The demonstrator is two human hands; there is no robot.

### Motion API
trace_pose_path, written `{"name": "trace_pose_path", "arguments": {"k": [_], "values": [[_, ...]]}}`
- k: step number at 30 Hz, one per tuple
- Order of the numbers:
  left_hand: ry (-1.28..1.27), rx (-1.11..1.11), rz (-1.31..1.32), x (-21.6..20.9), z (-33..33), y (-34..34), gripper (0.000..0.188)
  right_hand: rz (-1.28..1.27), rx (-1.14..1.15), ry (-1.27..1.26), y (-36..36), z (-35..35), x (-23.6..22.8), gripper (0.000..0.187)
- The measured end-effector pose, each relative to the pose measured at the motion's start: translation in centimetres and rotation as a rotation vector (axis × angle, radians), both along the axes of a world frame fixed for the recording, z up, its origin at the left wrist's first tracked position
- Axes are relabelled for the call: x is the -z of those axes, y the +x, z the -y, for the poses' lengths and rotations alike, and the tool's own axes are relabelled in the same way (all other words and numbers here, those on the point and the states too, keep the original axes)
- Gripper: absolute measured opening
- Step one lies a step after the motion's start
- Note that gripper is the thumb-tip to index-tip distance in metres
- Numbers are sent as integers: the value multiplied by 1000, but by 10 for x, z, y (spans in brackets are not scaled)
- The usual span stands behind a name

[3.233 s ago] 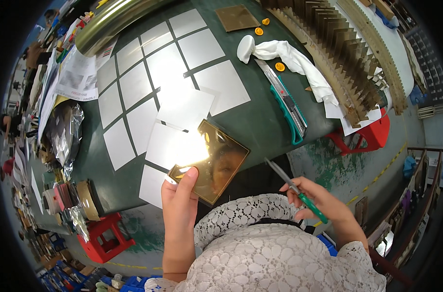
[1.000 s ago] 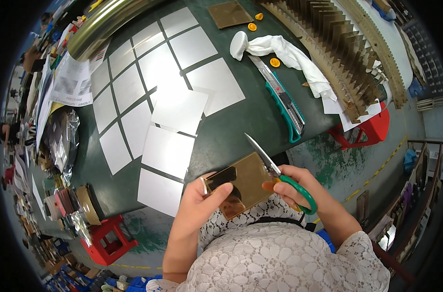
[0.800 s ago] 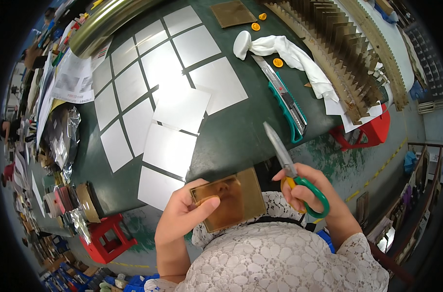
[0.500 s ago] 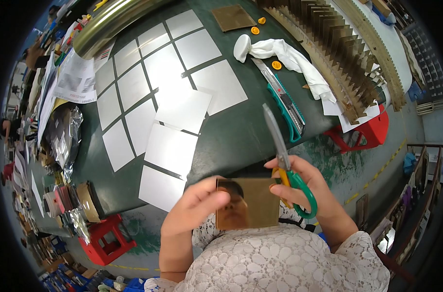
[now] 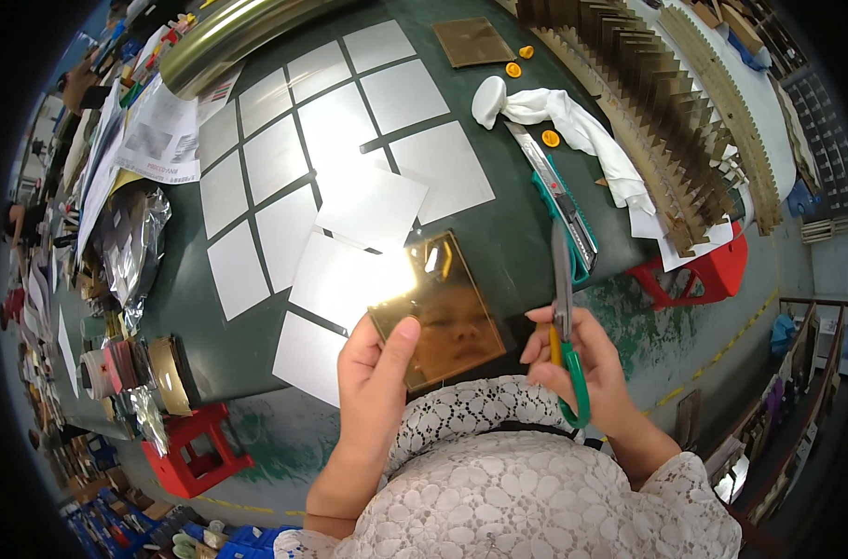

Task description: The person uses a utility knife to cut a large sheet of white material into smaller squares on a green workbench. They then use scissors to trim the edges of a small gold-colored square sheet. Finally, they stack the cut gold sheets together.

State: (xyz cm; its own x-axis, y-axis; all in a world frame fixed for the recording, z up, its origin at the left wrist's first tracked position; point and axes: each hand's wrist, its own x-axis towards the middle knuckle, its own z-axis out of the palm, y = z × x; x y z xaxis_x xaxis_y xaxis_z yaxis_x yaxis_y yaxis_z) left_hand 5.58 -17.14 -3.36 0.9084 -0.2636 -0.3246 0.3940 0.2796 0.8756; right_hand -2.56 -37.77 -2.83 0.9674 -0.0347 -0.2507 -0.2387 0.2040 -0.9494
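A square, bronze-tinted mirror plate (image 5: 461,279) is pinched at its left side in my left hand (image 5: 373,373), thumb on the shiny face. It tilts above the table edge and overlaps a pale square sheet (image 5: 349,275). My right hand (image 5: 592,359) is closed on scissors (image 5: 562,298) with green and yellow handles. Their blades point away from me, over the end of a green cutter knife (image 5: 573,224) lying on the table. Bare fingertips of the right hand stand apart from the plate.
Rows of silvery squares (image 5: 275,154) cover the green table (image 5: 177,317). A white cloth (image 5: 582,121), small yellow finger cots (image 5: 551,139), another bronze plate (image 5: 473,43) and a slotted rack of plates (image 5: 657,112) lie at the right. Red stools (image 5: 196,456) stand below.
My left hand has turned the plate and moved it up and forward over the table. My right hand has let go of the plate's edge and keeps the scissors, slightly right of before.
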Motion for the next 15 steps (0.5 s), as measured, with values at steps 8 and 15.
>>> {"name": "trace_pose_path", "arguments": {"k": [8,15], "values": [[75,-102,164,1,5,8,31,-165,-240,-7,-22,5,11,70],[146,-117,268,-6,15,0,33,-143,-272,14,-17,1,9,71]]}}
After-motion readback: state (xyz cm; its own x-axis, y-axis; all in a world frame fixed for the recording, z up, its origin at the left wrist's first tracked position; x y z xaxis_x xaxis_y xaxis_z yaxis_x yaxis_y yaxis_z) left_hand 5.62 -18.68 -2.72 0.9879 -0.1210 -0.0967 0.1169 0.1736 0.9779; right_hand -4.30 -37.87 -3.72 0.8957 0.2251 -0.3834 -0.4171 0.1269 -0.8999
